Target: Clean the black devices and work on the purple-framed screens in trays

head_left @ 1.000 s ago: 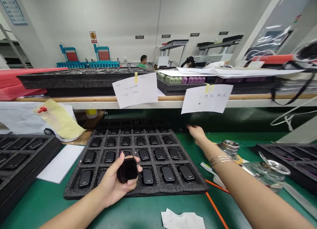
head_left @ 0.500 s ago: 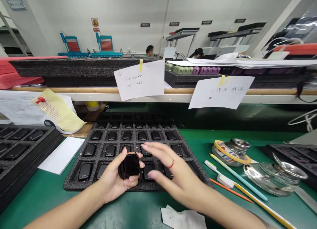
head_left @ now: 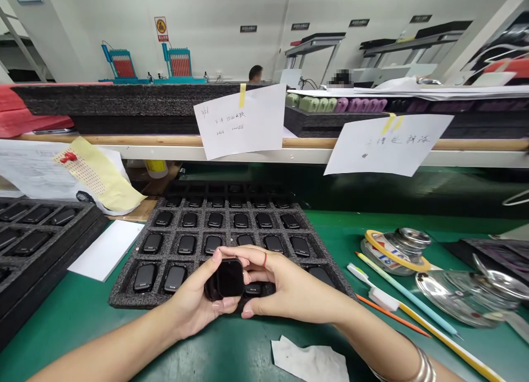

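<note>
A small black square device point(head_left: 229, 279) with a glossy face is held above the near edge of a black foam tray point(head_left: 124, 287). My left hand point(head_left: 194, 305) cups it from below and the left, fingers curled round it. My right hand point(head_left: 281, 285) closes on it from the right, with the index finger over its top edge and the thumb beneath. The foam tray holds several rows of similar black devices point(head_left: 187, 243) in square pockets.
A crumpled white wipe point(head_left: 309, 361) lies at the near edge of the green mat. To the right lie a white brush point(head_left: 378, 294), coloured sticks point(head_left: 397, 291), a tape roll around a metal jar point(head_left: 392, 247) and a glass dish point(head_left: 467, 294). Another dark tray point(head_left: 33, 244) stands at left. A shelf with hanging paper notes point(head_left: 243, 123) runs above.
My right hand has come back from the far right of the tray and now grips the device together with my left hand. The view has shifted slightly left and down.
</note>
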`<state>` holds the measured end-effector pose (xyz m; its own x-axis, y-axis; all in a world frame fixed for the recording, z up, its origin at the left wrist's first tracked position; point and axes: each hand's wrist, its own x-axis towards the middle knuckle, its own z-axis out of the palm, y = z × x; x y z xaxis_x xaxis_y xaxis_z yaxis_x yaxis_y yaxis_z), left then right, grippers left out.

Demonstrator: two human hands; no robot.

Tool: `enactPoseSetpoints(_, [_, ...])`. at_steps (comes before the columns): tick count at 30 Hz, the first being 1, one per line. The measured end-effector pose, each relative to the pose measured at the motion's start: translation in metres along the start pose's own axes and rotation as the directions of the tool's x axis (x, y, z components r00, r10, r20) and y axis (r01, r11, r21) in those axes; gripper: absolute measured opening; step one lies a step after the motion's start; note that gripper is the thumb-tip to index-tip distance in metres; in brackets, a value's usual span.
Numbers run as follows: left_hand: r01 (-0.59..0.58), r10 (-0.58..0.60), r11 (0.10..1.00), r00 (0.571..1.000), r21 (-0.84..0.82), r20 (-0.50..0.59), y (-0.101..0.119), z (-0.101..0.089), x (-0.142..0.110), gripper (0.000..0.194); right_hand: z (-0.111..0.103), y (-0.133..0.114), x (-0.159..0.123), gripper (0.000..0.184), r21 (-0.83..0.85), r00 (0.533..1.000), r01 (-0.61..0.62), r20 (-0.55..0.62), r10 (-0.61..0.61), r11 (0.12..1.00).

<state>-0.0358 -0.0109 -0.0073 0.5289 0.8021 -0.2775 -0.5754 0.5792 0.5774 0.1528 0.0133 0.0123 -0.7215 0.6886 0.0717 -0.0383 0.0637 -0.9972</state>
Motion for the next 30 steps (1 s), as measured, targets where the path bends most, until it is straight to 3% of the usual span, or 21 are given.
enactPoseSetpoints(8, [0.042, -0.042, 0.999, 0.999, 0.006, -0.022, 0.002, -0.001, 0.000, 0.047, 0.008, -0.002, 0.002, 0.079, -0.099, 0.998, -0.011, -0.055, 0.006, 0.995])
enactPoseSetpoints(13, [0.006, -0.005, 1.000, 0.999, 0.015, -0.048, 0.001, -0.001, 0.000, 0.043, 0.018, -0.008, 0.000, 0.074, -0.346, 0.988, -0.029, -0.155, -0.027, 0.938])
enactPoseSetpoints(17, [0.017, -0.016, 1.000, 0.999, 0.006, -0.037, 0.001, -0.003, -0.001, 0.044, 0.006, -0.031, -0.013, 0.076, -0.549, 0.979, -0.040, -0.187, -0.076, 0.835])
enactPoseSetpoints(19, [0.018, -0.018, 1.000, 1.000, -0.011, -0.015, 0.002, -0.003, -0.001, 0.044, -0.006, -0.049, -0.027, 0.060, -0.616, 0.950, -0.038, -0.267, -0.163, 0.787])
enactPoseSetpoints(23, [0.025, -0.026, 1.000, 0.999, -0.009, -0.022, 0.006, 0.000, -0.001, 0.040, -0.033, -0.072, -0.066, 0.036, -0.678, 0.812, -0.114, -0.485, -0.325, 0.726])
enactPoseSetpoints(25, [0.033, -0.033, 0.999, 0.999, -0.004, -0.041, 0.008, 0.002, 0.000, 0.039, -0.045, -0.068, -0.086, 0.032, -0.715, 0.790, -0.255, -0.542, -0.286, 0.651])
enactPoseSetpoints(28, [0.037, -0.036, 0.999, 0.996, 0.000, -0.078, 0.009, 0.006, 0.000, 0.038, -0.061, -0.049, -0.114, 0.029, -0.752, 0.795, -0.515, -0.599, -0.100, 0.411])
enactPoseSetpoints(30, [0.036, -0.036, 0.999, 0.994, 0.006, -0.100, 0.010, 0.008, 0.000, 0.038, -0.063, -0.036, -0.129, 0.027, -0.726, 0.756, -0.627, -0.655, -0.006, 0.283])
